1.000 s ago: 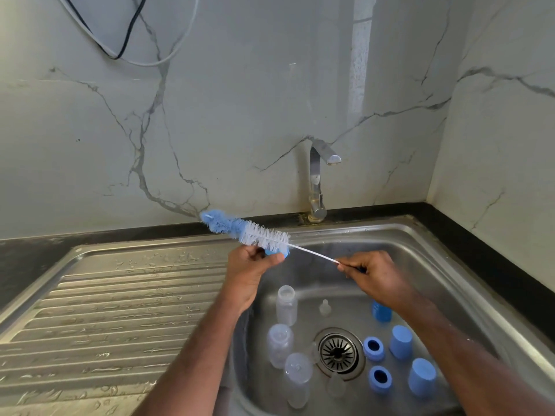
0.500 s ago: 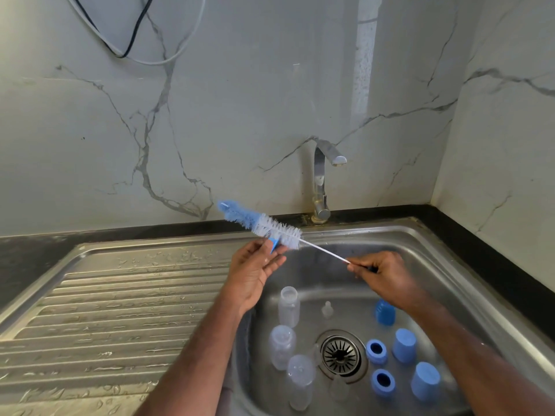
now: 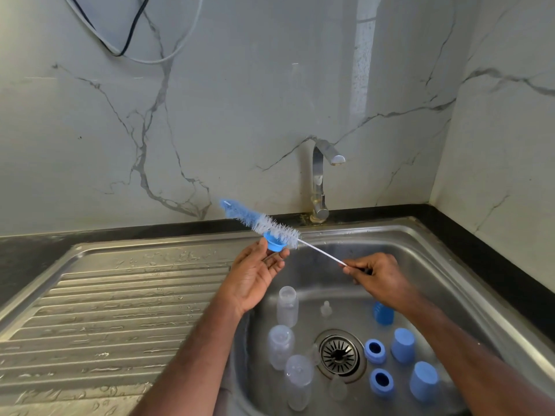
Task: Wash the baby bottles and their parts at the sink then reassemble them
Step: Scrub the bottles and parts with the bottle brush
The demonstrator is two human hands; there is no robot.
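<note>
The left hand is raised palm-up over the near-left edge of the sink basin, its fingers loosely curled and pinching a small blue bottle ring at their tips, thumb on the ring's left side. The bottle brush passes straight through or just behind this ring; which of the two cannot be told. Its white bristles sit right at the ring and its blue bristled tip points up and to the left, toward the wall. The brush's thin white wire handle slants down to the right into the right hand, whose fingers are closed in a pinch on the handle's end.

Below the hands, in the basin, three clear bottles stand left of the drain strainer, with a small clear nipple behind the drain. Right of the drain lie two blue rings with dark openings facing up, two blue caps standing on the basin floor, and another blue part partly hidden under the right forearm.

The steel sink has a ribbed draining board on the left, wet with drops. A chrome tap rises behind the basin, no water visibly running. A black surface borders the sink, meeting white marble-veined wall panels at a corner on the right. Black and white cables hang at the upper left. No writing can be read.
</note>
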